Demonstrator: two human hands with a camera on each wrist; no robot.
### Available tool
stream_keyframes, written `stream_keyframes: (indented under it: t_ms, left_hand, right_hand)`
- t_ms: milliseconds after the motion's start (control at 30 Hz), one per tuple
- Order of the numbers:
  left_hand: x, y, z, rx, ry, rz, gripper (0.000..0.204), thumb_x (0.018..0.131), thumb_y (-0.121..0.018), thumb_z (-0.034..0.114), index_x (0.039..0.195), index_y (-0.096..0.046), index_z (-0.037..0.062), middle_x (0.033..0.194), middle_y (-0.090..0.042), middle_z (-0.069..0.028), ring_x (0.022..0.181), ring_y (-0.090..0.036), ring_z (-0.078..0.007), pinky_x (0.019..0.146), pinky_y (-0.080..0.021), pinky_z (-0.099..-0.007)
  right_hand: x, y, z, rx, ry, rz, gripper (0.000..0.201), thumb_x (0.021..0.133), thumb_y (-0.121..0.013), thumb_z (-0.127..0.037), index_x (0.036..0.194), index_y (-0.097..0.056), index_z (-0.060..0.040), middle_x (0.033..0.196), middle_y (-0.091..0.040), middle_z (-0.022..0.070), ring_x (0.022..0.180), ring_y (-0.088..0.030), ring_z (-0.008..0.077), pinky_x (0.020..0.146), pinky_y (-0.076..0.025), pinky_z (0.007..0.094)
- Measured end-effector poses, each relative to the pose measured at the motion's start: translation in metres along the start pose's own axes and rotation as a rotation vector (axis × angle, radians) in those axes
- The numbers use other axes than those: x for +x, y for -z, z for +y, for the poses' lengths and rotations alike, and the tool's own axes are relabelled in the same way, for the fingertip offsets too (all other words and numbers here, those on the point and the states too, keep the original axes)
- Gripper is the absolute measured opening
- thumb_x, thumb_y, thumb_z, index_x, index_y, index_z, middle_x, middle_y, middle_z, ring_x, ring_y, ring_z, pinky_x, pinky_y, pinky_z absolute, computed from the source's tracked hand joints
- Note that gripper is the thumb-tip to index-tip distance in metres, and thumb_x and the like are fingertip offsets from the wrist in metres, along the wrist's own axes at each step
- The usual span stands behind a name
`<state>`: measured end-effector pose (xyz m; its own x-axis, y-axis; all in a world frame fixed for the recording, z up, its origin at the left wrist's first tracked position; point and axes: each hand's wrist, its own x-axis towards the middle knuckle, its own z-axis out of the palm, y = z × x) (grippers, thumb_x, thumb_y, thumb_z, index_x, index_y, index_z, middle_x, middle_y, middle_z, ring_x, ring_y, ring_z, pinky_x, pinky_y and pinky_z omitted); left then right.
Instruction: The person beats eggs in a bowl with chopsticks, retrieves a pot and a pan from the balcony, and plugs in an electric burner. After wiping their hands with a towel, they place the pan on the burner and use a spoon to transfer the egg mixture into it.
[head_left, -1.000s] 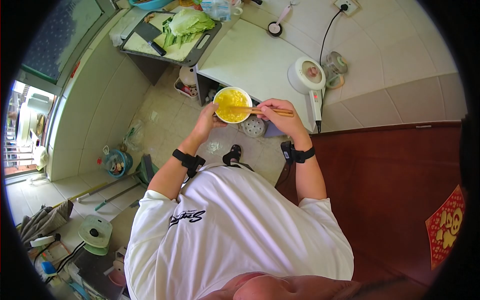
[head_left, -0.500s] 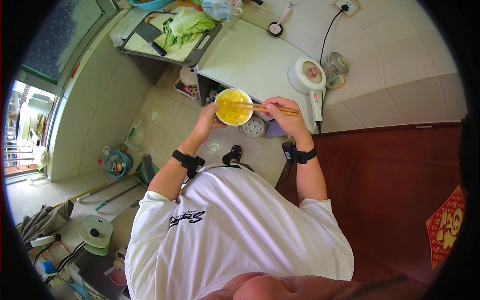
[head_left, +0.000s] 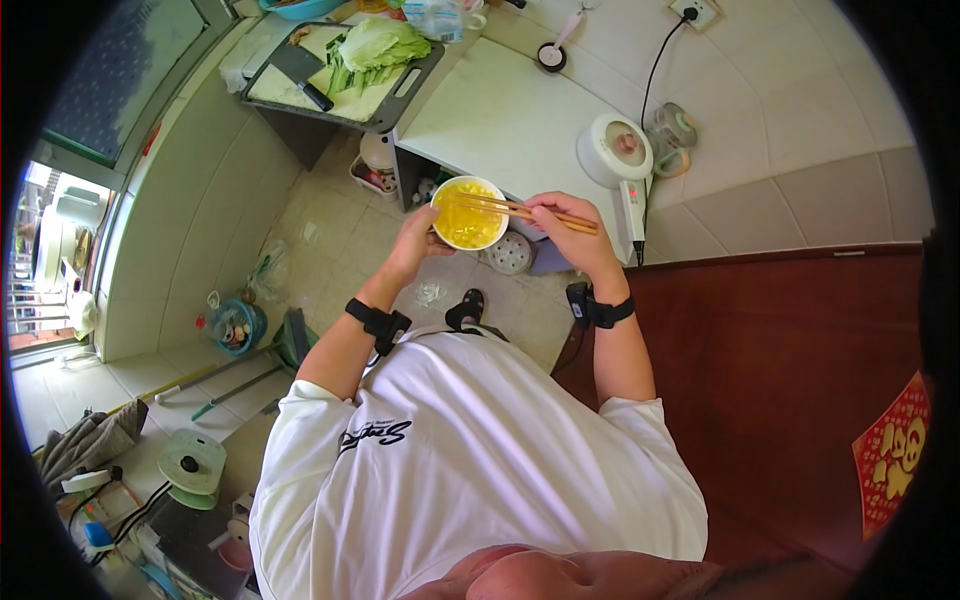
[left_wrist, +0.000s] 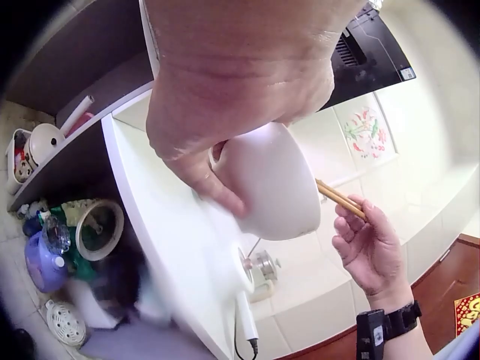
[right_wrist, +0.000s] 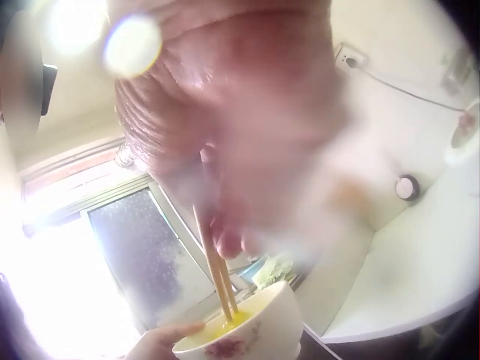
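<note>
My left hand (head_left: pixel 413 243) holds a white bowl (left_wrist: pixel 274 184) by its side, with the thumb at the rim and fingers under it. Inside is bubbly yellow beaten egg (head_left: pixel 470 222). My right hand (head_left: pixel 568 228) grips a pair of wooden chopsticks (head_left: pixel 520 211), whose tips dip into the egg. In the right wrist view the bowl (right_wrist: pixel 274 330) shows a reddish flower print, and the chopsticks (right_wrist: pixel 214 262) slant down into it. The bowl is held in the air in front of the white counter.
A white counter (head_left: pixel 480 110) bears a small white electric pot (head_left: pixel 612 150) at its right end. On a cutting board (head_left: pixel 350 107) at the back left lie cabbage (head_left: pixel 380 48) and a cleaver (head_left: pixel 303 75). A red-brown surface (head_left: pixel 720 350) lies to the right.
The chopsticks sweep through the egg, their tips now nearer the far side of the bowl. My right hand has shifted slightly right and back; the left hand with the bowl has barely moved.
</note>
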<state>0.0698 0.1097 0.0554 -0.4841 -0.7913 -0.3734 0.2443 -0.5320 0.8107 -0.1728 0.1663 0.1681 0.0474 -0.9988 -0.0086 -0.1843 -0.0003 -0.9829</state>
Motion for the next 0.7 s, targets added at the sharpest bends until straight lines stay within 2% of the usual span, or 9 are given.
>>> stream_keyframes:
  t_ms: [100, 333, 400, 433, 500, 633, 700]
  left_hand:
    - [0.002, -0.003, 0.0, -0.013, -0.001, 0.001, 0.045, 0.097, -0.041, 0.037, 0.125, -0.048, 0.0019, 0.111, -0.064, -0.0124, 0.092, -0.067, -0.02, 0.074, -0.057, -0.0321]
    - [0.004, 0.001, -0.005, 0.001, 0.011, -0.012, 0.046, 0.097, -0.041, 0.038, 0.125, -0.049, 0.0021, 0.112, -0.064, -0.0122, 0.093, -0.067, -0.0195, 0.074, -0.057, -0.0318]
    - [0.004, 0.003, -0.001, -0.012, -0.002, 0.015, 0.047, 0.097, -0.041, 0.039, 0.125, -0.049, 0.0021, 0.112, -0.064, -0.0121, 0.093, -0.067, -0.0193, 0.074, -0.057, -0.0318]
    - [0.002, 0.003, 0.0, -0.003, 0.005, 0.007, 0.047, 0.097, -0.041, 0.039, 0.125, -0.049, 0.0021, 0.112, -0.064, -0.012, 0.094, -0.067, -0.0192, 0.074, -0.057, -0.0317]
    - [0.001, 0.004, -0.001, 0.01, 0.018, -0.003, 0.047, 0.097, -0.042, 0.039, 0.125, -0.049, 0.0021, 0.112, -0.064, -0.0119, 0.094, -0.067, -0.0191, 0.074, -0.057, -0.0316]
    - [0.001, 0.0, 0.0, 0.013, 0.005, 0.002, 0.047, 0.097, -0.042, 0.039, 0.125, -0.049, 0.0022, 0.112, -0.064, -0.0118, 0.094, -0.067, -0.0191, 0.074, -0.057, -0.0318]
    - [0.001, 0.002, 0.002, 0.005, -0.006, 0.008, 0.047, 0.097, -0.042, 0.039, 0.125, -0.049, 0.0023, 0.113, -0.064, -0.0118, 0.094, -0.067, -0.0192, 0.074, -0.057, -0.0319]
  right_hand:
    - [0.0, 0.002, 0.005, -0.092, -0.097, -0.058, 0.017, 0.092, -0.06, -0.012, 0.097, -0.065, 0.0025, 0.085, -0.069, 0.0059, 0.077, -0.065, 0.0111, 0.072, -0.051, 0.023]
    - [-0.001, 0.002, 0.003, -0.045, 0.029, 0.023, 0.015, 0.092, -0.06, -0.012, 0.098, -0.066, 0.0008, 0.083, -0.068, 0.0049, 0.075, -0.063, 0.0099, 0.07, -0.05, 0.0225]
    - [0.0, 0.003, 0.004, -0.082, -0.146, -0.049, 0.015, 0.091, -0.06, -0.011, 0.098, -0.066, 0.0011, 0.085, -0.068, 0.0052, 0.075, -0.063, 0.0098, 0.071, -0.05, 0.0224]
    - [0.0, 0.003, 0.0, -0.082, -0.145, -0.057, 0.015, 0.091, -0.06, -0.011, 0.098, -0.066, 0.0011, 0.085, -0.068, 0.0052, 0.075, -0.063, 0.0098, 0.071, -0.05, 0.0224]
    - [-0.004, 0.004, -0.009, -0.075, -0.036, -0.002, 0.015, 0.092, -0.059, -0.01, 0.098, -0.065, 0.002, 0.086, -0.068, 0.0058, 0.075, -0.064, 0.0102, 0.071, -0.051, 0.023]
    - [0.0, 0.008, 0.003, -0.144, -0.028, -0.046, 0.016, 0.092, -0.059, -0.01, 0.098, -0.065, 0.0028, 0.087, -0.068, 0.0066, 0.076, -0.065, 0.0115, 0.072, -0.052, 0.0232]
    - [0.0, 0.005, 0.003, 0.057, -0.236, -0.085, 0.017, 0.093, -0.058, -0.011, 0.099, -0.064, 0.0038, 0.088, -0.068, 0.0078, 0.078, -0.066, 0.0127, 0.072, -0.054, 0.0233]
